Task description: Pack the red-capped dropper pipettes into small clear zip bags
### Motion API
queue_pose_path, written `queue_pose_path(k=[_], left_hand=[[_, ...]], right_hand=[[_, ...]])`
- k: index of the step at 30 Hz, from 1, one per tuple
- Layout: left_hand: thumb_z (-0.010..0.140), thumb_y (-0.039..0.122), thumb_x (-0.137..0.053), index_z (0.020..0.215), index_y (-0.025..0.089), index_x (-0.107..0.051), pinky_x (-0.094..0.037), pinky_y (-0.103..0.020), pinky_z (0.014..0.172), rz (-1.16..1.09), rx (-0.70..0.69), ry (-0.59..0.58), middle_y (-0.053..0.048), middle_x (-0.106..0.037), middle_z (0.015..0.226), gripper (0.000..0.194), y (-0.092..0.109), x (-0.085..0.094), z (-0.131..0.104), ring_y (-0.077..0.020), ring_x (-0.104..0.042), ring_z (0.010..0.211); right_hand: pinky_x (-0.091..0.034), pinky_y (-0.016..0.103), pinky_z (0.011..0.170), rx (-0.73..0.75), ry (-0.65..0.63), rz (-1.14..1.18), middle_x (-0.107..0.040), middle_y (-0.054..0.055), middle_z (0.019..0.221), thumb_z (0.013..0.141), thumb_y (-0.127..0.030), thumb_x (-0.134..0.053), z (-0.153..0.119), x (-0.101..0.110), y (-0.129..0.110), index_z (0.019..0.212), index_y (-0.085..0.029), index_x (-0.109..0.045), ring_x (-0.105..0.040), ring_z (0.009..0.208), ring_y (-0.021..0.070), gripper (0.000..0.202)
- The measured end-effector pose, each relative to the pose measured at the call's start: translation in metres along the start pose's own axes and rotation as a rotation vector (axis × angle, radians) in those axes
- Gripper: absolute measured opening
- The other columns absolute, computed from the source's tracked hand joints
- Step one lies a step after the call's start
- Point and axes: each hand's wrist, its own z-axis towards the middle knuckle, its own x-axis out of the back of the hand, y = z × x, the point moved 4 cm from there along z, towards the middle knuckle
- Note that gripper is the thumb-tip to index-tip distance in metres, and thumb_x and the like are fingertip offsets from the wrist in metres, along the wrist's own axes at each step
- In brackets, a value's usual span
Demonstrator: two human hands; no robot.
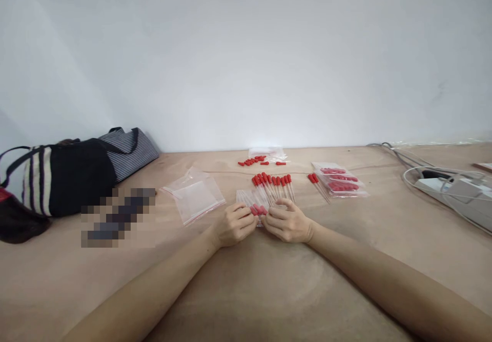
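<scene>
Forearms reach out from the lower corners and meet near the middle of the wooden table (269, 290), both wrists low on the surface. The left hand (235, 224) lies knuckles-up with its fingers curled together, pinching the near edge of a small clear bag (249, 198) that has red-capped pieces inside. The right hand (286, 223) sits just beside it, almost touching, fingers bent and closed on the same bag from the other side — thumb tucked toward the left hand.

The bag lies flat on the table right in front of the hands; it is transparent, with a few red caps showing at its near end between the two thumbs. Just beyond it a row of droppers (272, 183) is fanned out — thin clear stems with red rubber bulbs pointing away from the person.

Further back, loose red caps (253, 161) are scattered beside another clear packet. To the right, filled bags (340, 180) are stacked with two more droppers lying next to them. To the left lies an empty zip bag (196, 194), and beyond that a striped fabric bag (77, 173) against the wall. A white power strip with cables (449, 185) sits at the far right.
</scene>
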Motion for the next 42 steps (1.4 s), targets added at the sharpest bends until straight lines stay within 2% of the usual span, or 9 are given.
queue_pose_path(k=[12, 19, 22, 24, 26, 29, 33, 38, 42], left_hand=[[0.085, 0.007, -0.042, 0.085, 0.013, -0.055, -0.046, -0.029, 0.060, -0.041, 0.059, 0.026, -0.002, -0.061, 0.063, 0.015, -0.007, 0.016, -0.018, -0.0131, -0.055, 0.059], [0.083, 0.022, -0.053, 0.057, 0.016, -0.051, -0.038, -0.024, 0.047, -0.111, 0.138, 0.008, 0.003, -0.048, 0.046, 0.027, -0.008, 0.013, -0.026, -0.0108, -0.045, 0.044], [0.078, 0.034, -0.058, 0.062, 0.017, -0.054, -0.043, -0.028, 0.055, -0.188, 0.197, -0.006, 0.000, -0.055, 0.052, 0.025, -0.011, 0.014, -0.026, -0.0139, -0.052, 0.052], [0.075, 0.044, -0.058, 0.090, 0.015, -0.058, -0.046, -0.035, 0.074, -0.263, 0.330, -0.099, -0.008, -0.064, 0.081, 0.032, -0.016, 0.012, -0.024, -0.0212, -0.059, 0.080], [0.074, 0.050, -0.056, 0.119, 0.014, -0.045, -0.040, -0.039, 0.089, -0.364, 0.457, -0.259, -0.015, -0.053, 0.117, 0.058, -0.019, 0.006, -0.024, -0.0269, -0.048, 0.109], [0.079, 0.051, -0.049, 0.130, 0.018, -0.033, -0.034, -0.040, 0.097, -0.529, 0.538, -0.500, -0.013, -0.036, 0.134, 0.063, -0.018, -0.002, -0.026, -0.0271, -0.034, 0.122], [0.079, 0.052, -0.046, 0.127, 0.020, -0.038, -0.031, -0.040, 0.098, -0.603, 0.557, -0.530, -0.009, -0.043, 0.130, 0.057, -0.018, -0.001, -0.027, -0.0254, -0.039, 0.118], [0.089, 0.043, -0.026, 0.120, 0.018, -0.046, -0.036, -0.039, 0.087, -0.457, 0.707, -0.435, -0.009, -0.055, 0.110, 0.044, -0.016, 0.003, -0.022, -0.0230, -0.048, 0.102], [0.081, 0.047, -0.044, 0.110, 0.017, -0.053, -0.034, -0.044, 0.084, -0.183, 0.716, -0.501, -0.010, -0.059, 0.096, 0.042, -0.010, 0.005, -0.015, -0.0264, -0.050, 0.094]], right_hand=[[-0.027, 0.034, 0.084, -0.163, -0.079, 0.049, -0.059, -0.004, 0.060, 0.085, -0.010, -0.040, -0.019, 0.004, 0.012, 0.072, -0.018, -0.057, -0.049, 0.063, 0.0077, 0.022], [-0.026, 0.035, 0.082, -0.236, -0.104, 0.094, -0.056, -0.004, 0.057, 0.083, -0.013, -0.044, -0.024, 0.001, 0.018, 0.069, -0.018, -0.056, -0.047, 0.060, 0.0082, 0.019], [-0.030, 0.033, 0.075, -0.254, -0.147, 0.142, -0.057, -0.003, 0.059, 0.083, -0.014, -0.045, -0.026, 0.000, 0.022, 0.073, -0.018, -0.056, -0.047, 0.061, 0.0099, 0.017], [-0.032, 0.031, 0.070, -0.306, -0.167, 0.216, -0.058, 0.000, 0.065, 0.083, -0.013, -0.043, -0.028, -0.001, 0.023, 0.076, -0.019, -0.056, -0.047, 0.062, 0.0111, 0.017], [-0.036, 0.029, 0.067, -0.414, -0.175, 0.343, -0.059, 0.003, 0.076, 0.083, -0.012, -0.040, -0.029, -0.003, 0.024, 0.079, -0.019, -0.055, -0.050, 0.067, 0.0122, 0.017], [-0.042, 0.026, 0.066, -0.629, -0.179, 0.598, -0.055, 0.008, 0.094, 0.081, -0.012, -0.040, -0.030, -0.006, 0.023, 0.083, -0.019, -0.052, -0.052, 0.077, 0.0130, 0.013], [-0.046, 0.027, 0.066, -0.778, -0.194, 0.817, -0.053, 0.007, 0.092, 0.072, -0.015, -0.053, -0.028, -0.008, 0.019, 0.088, -0.018, -0.049, -0.053, 0.074, 0.0138, 0.017], [-0.042, 0.032, 0.082, -0.604, -0.330, 0.864, -0.055, 0.009, 0.106, 0.071, -0.024, -0.058, -0.018, -0.008, 0.010, 0.103, -0.019, -0.054, -0.053, 0.096, 0.0187, 0.033], [-0.036, 0.035, 0.085, -0.556, -0.367, 0.703, -0.058, 0.006, 0.108, 0.075, -0.029, -0.055, -0.017, -0.006, 0.010, 0.109, -0.021, -0.054, -0.051, 0.100, 0.0188, 0.035]])
